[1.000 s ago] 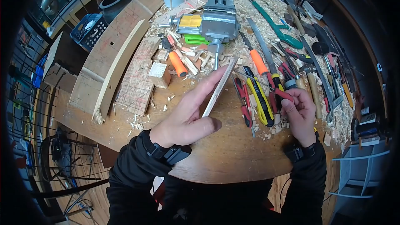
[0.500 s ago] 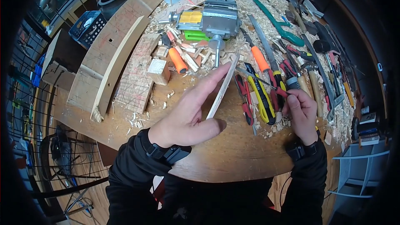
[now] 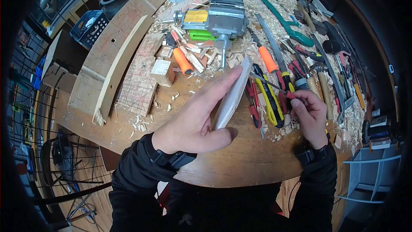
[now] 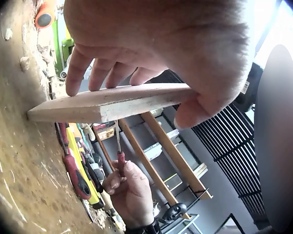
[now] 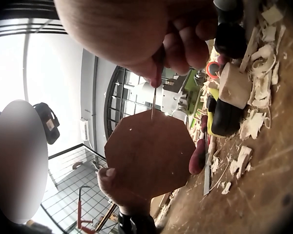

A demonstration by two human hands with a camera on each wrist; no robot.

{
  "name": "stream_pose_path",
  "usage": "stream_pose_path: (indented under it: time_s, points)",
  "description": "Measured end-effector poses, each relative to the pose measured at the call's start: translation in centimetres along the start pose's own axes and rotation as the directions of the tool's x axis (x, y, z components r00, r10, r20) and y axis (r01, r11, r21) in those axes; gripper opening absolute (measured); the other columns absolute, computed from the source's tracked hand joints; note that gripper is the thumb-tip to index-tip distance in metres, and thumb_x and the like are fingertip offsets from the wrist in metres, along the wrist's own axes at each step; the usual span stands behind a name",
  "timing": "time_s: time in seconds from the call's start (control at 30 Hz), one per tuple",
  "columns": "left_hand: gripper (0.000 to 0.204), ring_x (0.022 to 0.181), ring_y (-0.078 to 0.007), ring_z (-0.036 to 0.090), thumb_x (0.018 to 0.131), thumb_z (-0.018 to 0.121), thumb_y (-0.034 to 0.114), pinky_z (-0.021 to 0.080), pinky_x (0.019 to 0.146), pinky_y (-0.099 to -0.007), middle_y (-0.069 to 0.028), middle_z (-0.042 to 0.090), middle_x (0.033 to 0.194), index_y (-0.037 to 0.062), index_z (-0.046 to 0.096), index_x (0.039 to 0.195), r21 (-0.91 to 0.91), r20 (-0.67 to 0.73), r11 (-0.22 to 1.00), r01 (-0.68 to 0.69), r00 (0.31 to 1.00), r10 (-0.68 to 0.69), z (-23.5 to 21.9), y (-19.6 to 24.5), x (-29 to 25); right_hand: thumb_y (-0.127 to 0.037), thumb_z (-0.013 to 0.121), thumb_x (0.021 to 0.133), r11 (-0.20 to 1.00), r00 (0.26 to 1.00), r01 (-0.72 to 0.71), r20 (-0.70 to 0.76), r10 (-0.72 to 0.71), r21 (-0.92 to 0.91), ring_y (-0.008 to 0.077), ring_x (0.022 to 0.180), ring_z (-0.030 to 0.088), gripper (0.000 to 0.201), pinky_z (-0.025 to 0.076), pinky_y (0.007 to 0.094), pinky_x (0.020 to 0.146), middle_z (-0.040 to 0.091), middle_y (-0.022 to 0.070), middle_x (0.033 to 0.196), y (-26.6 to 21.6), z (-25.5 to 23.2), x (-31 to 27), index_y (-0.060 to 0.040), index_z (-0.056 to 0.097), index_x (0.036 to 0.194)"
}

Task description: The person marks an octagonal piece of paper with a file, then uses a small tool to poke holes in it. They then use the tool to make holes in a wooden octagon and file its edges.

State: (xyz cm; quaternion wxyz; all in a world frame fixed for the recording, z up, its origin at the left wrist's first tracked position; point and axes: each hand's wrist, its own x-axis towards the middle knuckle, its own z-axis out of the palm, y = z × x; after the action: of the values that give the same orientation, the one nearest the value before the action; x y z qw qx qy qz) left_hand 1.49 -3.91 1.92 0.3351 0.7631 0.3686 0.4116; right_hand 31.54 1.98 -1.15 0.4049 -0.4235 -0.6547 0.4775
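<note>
My left hand [image 3: 191,122] holds a flat, many-sided wooden board [image 3: 231,99] on edge above the bench, fingers spread along its back and thumb at its near edge. In the right wrist view the broad face of the board [image 5: 146,156] looks brownish and roughly octagonal. Pinched in my right hand [image 3: 311,116] is a slim tool with a red handle [image 4: 121,162] and a thin metal shaft [image 5: 154,105]. The shaft points toward the board, and its tip overlaps the upper edge of the face in the right wrist view. The kind of tip cannot be made out.
A yellow utility knife [image 3: 268,99] and red-handled tools [image 3: 254,116] lie between the hands. Behind stands a metal vise [image 3: 225,19] among wood shavings. At left are a wooden block [image 3: 163,73], a marked plank [image 3: 137,81] and a long curved wooden piece [image 3: 122,64].
The board has turned in my left hand, from nearly edge-on to showing more of its face, and its top has shifted slightly right. My right hand with the tool has barely moved.
</note>
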Motion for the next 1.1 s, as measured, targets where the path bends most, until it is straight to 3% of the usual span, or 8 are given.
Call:
stream_pose_path:
  time_s: [0.23,0.4,0.83,1.03,1.1]
  points:
    - [0.093,0.134,-0.0421,0.04,0.067,0.07,0.008,0.031,0.112,-0.0413,-0.0304,0.04,0.143,-0.0032,0.027,0.149,0.025,-0.002,1.0,-0.011,1.0,0.011,0.2,0.1,-0.1,-0.01,0.064,0.095,1.0,1.0,-0.021,0.019,0.021,-0.016,0.0052,0.075,0.059,0.02,0.046,0.019,0.066,0.065,0.0018,0.086,-0.5,0.0,0.0,0.0025,0.061,0.11]
    - [0.09,0.131,-0.0445,0.042,0.068,0.07,0.011,0.032,0.111,-0.041,-0.0336,0.039,0.142,-0.0072,0.029,0.145,0.018,0.042,0.998,0.057,0.997,-0.058,0.2,0.6,0.2,-0.01,0.064,0.095,0.999,0.999,0.01,0.045,-0.008,-0.038,0.0064,0.077,0.06,0.019,0.047,0.0201,0.068,0.066,0.0027,0.087,-0.5,-0.1,0.0,0.0031,0.061,0.108]
    - [0.09,0.131,-0.0438,0.042,0.068,0.072,0.013,0.033,0.11,-0.0417,-0.0327,0.039,0.143,-0.0052,0.03,0.146,0.038,0.033,0.998,0.04,0.999,-0.041,0.3,0.2,0.1,-0.01,0.063,0.096,0.999,0.998,0.001,0.06,0.002,-0.05,0.0066,0.078,0.059,0.018,0.047,0.0209,0.07,0.064,0.003,0.089,-0.7,-0.2,-0.1,0.0026,0.061,0.109]
    - [0.091,0.136,-0.0412,0.038,0.07,0.07,0.01,0.03,0.112,-0.0399,-0.0306,0.037,0.145,-0.0034,0.026,0.149,-0.031,0.018,0.997,0.077,0.997,-0.077,0.4,-0.1,0.0,-0.007,0.056,0.098,0.999,0.999,0.031,0.012,-0.031,-0.008,0.0076,0.084,0.056,0.024,0.046,0.0227,0.077,0.06,0.0036,0.098,-1.1,0.6,-0.3,-0.0006,0.049,0.12]
    - [0.09,0.14,-0.0385,0.033,0.072,0.068,0.009,0.025,0.115,-0.0379,-0.029,0.034,0.149,-0.0028,0.023,0.15,-0.14,0.012,0.988,0.066,0.998,-0.065,0.6,-0.7,0.0,-0.007,0.055,0.099,0.999,0.999,0.042,0.02,-0.042,0.015,0.0079,0.083,0.056,0.023,0.046,0.0229,0.077,0.06,0.0038,0.097,-0.7,0.7,-0.4,-0.001,0.048,0.119]
